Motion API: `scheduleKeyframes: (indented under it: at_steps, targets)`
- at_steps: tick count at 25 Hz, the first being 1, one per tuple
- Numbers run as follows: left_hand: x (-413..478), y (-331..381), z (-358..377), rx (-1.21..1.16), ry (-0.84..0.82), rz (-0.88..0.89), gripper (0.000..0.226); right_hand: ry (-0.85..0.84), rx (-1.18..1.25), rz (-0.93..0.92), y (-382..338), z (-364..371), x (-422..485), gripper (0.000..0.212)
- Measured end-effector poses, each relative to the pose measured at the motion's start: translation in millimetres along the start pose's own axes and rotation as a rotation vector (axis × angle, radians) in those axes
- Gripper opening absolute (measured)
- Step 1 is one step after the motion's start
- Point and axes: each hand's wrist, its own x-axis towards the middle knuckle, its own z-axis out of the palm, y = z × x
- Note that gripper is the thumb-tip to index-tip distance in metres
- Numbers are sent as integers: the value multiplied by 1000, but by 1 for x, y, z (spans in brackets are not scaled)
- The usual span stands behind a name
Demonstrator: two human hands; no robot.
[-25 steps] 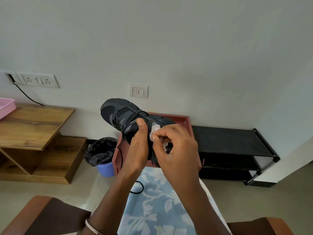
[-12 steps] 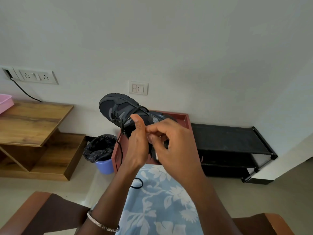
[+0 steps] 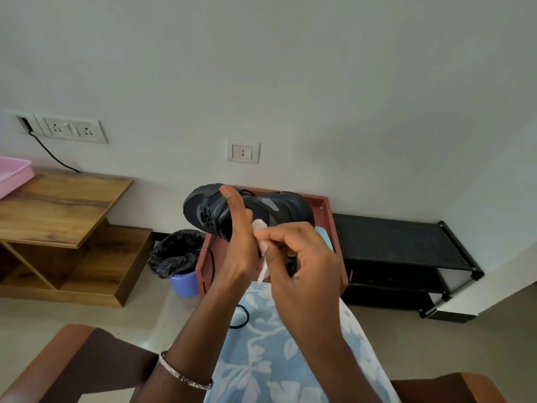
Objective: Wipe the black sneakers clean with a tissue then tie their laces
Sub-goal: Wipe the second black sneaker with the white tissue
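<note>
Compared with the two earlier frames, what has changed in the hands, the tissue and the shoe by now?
The right hand has drawn the tissue back along the black sneaker; half a second ago the tissue was hidden under the fingers, now it shows again. The left hand keeps its hold on the sneaker, raised over the red tray. The laces still hang untied.
</note>
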Motion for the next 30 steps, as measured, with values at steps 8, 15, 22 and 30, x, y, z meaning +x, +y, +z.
scheduleKeyframes:
  at_steps: [8,15,22,30]
  targets:
    - [3,22,6,-305,25,-72,75,200,-119,-185,-7,2,-18,16]
    - [-8,21,16,-196,-94,105,65,317,-288,-304,17,19,18,25]
    - [-10,4,21,-116,-257,261,67,212,-281,-221,10,23,44,22]
    - [-10,10,22,6,-210,224,76,-100,-211,-151,22,-13,40,19]
